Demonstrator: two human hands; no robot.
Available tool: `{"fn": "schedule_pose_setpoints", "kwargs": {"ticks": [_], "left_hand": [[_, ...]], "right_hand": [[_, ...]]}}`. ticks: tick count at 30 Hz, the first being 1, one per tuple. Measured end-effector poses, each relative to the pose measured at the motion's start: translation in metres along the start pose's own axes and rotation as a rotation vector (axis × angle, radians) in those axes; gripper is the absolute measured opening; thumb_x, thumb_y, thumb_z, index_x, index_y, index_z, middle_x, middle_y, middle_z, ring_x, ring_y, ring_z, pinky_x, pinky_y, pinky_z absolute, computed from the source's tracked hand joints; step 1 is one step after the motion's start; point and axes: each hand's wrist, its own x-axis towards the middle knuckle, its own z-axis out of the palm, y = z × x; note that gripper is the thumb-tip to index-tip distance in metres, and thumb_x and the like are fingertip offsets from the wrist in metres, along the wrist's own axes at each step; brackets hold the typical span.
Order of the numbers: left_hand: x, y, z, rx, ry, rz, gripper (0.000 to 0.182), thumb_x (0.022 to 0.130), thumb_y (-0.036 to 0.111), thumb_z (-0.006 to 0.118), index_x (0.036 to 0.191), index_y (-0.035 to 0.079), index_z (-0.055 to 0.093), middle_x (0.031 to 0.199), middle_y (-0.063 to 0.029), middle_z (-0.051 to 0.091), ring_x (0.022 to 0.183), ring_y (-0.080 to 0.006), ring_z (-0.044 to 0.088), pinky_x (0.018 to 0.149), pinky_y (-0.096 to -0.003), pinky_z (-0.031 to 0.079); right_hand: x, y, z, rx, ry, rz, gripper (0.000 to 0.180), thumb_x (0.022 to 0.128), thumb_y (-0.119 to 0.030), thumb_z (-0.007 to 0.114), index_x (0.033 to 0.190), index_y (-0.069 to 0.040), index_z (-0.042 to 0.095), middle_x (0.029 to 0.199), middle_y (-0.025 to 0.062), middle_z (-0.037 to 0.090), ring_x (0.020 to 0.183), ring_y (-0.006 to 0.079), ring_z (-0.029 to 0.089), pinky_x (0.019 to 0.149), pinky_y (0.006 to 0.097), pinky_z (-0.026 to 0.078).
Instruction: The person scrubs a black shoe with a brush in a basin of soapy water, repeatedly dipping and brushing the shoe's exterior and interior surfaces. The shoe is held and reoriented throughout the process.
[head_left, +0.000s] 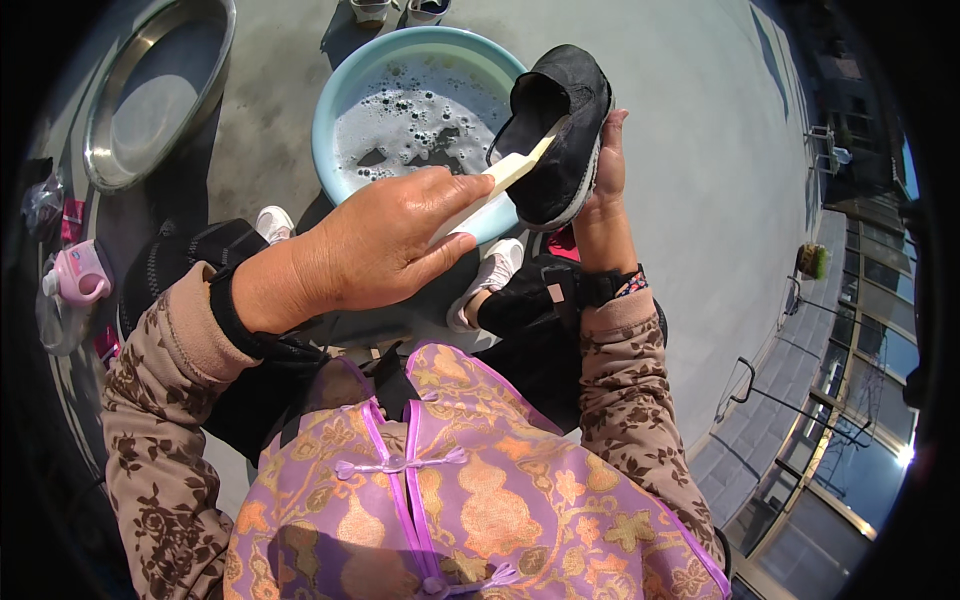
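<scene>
My left hand (382, 240) grips the pale plastic handle of a brush (506, 172), its thumb towards my body. The brush's far end reaches to the opening of a dark cloth shoe (577, 142); its bristles are hidden. My right hand (611, 176) holds that shoe from behind and below, sole to the right, most of its fingers out of sight. The shoe is tilted, toe end towards me, above the right rim of a light blue plastic basin (324, 142). Foamy water (420, 112) with dark patches lies in the basin.
An oval metal tub (101, 150) leans at the upper left. A pink detergent jug (81, 274) stands at the far left. Shoes (370, 11) sit beyond the basin. My white shoes (499, 266) are close to its near side. Metal rails (750, 379) and windows line the right.
</scene>
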Motion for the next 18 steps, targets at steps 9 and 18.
{"fn": "schedule_pose_setpoints", "kwargs": {"ticks": [9,18], "left_hand": [[0.005,-0.001,-0.003,0.146,0.049,-0.108,0.043,0.090,0.010,0.058,0.132,0.003,0.049,0.091,-0.0170,0.056,0.079,-0.0354,0.060,0.068,-0.0427,0.048],[0.026,-0.013,0.000,0.185,0.179,-0.207,0.044,0.091,0.011,0.057,0.133,0.001,0.047,0.097,-0.0203,0.061,0.084,-0.0375,0.062,0.073,-0.0430,0.051]], "right_hand": [[-0.001,0.021,0.013,-0.123,0.083,0.014,0.076,0.094,-0.067,0.032,0.133,-0.005,0.051,0.127,0.0142,0.060,0.113,0.0299,0.060,0.099,0.0431,0.049],[-0.001,0.035,0.028,-0.096,0.103,0.057,0.078,0.096,-0.066,0.028,0.139,-0.004,0.044,0.135,0.0188,0.053,0.119,0.0326,0.056,0.102,0.0447,0.047]]}}
